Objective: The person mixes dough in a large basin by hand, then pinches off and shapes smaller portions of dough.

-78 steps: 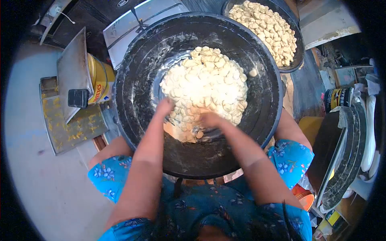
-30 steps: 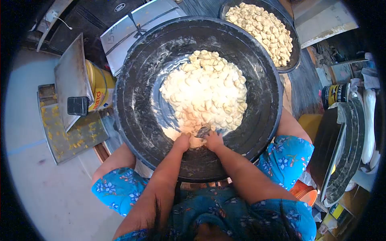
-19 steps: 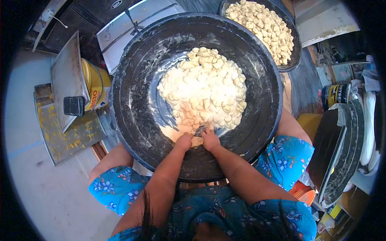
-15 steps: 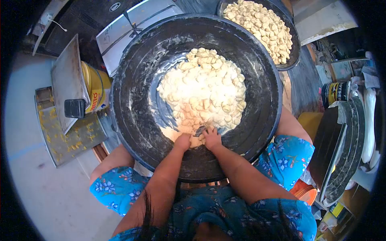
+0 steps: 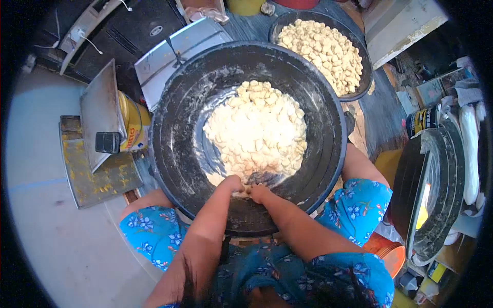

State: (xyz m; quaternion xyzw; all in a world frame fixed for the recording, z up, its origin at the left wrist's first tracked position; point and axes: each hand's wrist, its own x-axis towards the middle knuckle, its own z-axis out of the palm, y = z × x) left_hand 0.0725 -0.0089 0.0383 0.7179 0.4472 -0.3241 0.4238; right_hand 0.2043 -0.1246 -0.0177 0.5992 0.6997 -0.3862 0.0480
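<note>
A large black basin (image 5: 174, 154) stands between my knees, with a heap of pale floured dough pieces (image 5: 257, 128) in its middle. At the near edge of the heap, my left hand (image 5: 234, 185) is closed low in the basin, its fingertips against loose flour. My right hand (image 5: 258, 193) lies just beside it, fingers curled together around something small and pale that I cannot make out. A dark patch of bare basin floor shows just beyond both hands.
A second black basin (image 5: 367, 77) full of dough pieces stands at the back right. To the left are a yellow bucket (image 5: 134, 123), a leaning board (image 5: 102, 113) and a stained tray (image 5: 97, 179). Black lids (image 5: 447, 185) and an orange container (image 5: 387, 251) are at the right.
The view has shifted, showing more of the area behind the basins. My hands have drawn nearer each other and toward the basin's near side, and my right fingers have curled in.
</note>
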